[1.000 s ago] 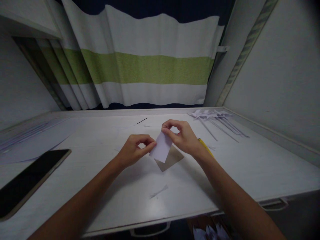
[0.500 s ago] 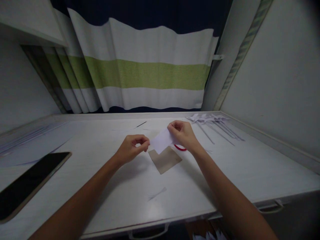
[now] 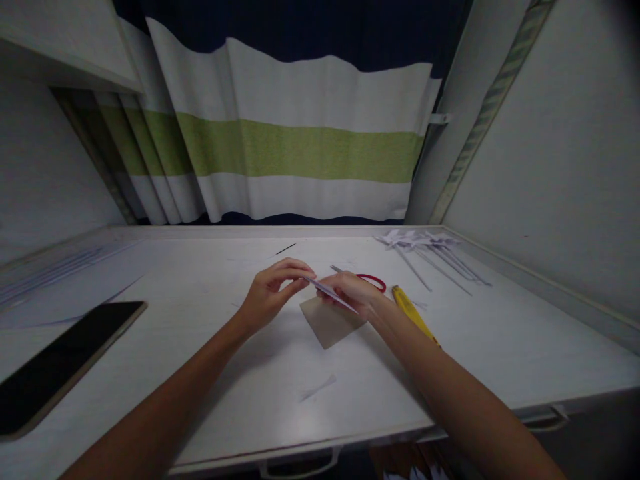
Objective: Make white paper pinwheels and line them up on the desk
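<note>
Both hands hold a small piece of white paper [image 3: 334, 294], seen nearly edge-on above the desk. My left hand [image 3: 274, 291] pinches its left end between thumb and fingers. My right hand [image 3: 350, 291] is closed on the other end, with its fingertips partly hidden behind the paper. Below the hands lies a square of brown card [image 3: 330, 325], partly covered by them. Just beyond my right hand are scissors with a red handle [image 3: 376, 281], partly hidden. A yellow tool, perhaps a cutter [image 3: 413, 312], rests beside my right forearm.
Several white paper pinwheel-like shapes on sticks [image 3: 415, 241] lie at the back right. A dark pen or pencil [image 3: 286, 249] is near the back. A large phone or tablet [image 3: 65, 357] and paper sheets [image 3: 75, 277] are on the left. A thin paper scrap [image 3: 319, 388] lies near the front.
The paper has been turned from face-on to nearly edge-on. My left hand now grips its end, and my right hand has lowered, uncovering the yellow tool.
</note>
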`<state>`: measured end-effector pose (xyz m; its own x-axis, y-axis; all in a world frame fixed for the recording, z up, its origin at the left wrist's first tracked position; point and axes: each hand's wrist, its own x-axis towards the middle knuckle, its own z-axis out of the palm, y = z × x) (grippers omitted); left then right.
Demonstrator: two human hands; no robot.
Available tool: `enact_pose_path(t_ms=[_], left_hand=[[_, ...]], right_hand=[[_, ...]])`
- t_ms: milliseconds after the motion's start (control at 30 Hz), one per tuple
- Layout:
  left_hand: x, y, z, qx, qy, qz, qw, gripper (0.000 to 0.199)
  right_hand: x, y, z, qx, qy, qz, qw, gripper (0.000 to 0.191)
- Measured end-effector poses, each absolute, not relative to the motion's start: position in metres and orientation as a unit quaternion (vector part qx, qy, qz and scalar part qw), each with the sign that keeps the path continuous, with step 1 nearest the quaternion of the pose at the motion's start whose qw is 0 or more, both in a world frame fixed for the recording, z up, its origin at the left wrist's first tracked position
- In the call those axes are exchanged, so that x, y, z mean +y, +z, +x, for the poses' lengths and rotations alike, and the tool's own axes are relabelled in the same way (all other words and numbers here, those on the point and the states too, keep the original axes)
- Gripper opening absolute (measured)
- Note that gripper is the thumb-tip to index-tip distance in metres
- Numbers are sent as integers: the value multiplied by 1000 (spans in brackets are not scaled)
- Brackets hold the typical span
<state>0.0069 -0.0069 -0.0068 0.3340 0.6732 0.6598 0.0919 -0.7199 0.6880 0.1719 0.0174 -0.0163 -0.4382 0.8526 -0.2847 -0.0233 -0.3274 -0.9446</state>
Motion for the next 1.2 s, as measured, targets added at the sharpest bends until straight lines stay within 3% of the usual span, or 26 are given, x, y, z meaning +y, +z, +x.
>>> enact_pose_path(t_ms=[267,467,700,1200], left_hand=[[-11,-6,9,291,521,737,317,11],[-13,-7,7,337,470,749,323,18],[-13,-13,11,356,378,794,316,24],[-5,-12,3,387,303,856,160,30]], right_hand=[[9,-23,170,-596,696,-324,236,13],[10,-6,177,-659,505,-352,433,39],[5,-3,174,-738,426,-354,386,21],[32,-8,201,-630,378,-459,499,24]])
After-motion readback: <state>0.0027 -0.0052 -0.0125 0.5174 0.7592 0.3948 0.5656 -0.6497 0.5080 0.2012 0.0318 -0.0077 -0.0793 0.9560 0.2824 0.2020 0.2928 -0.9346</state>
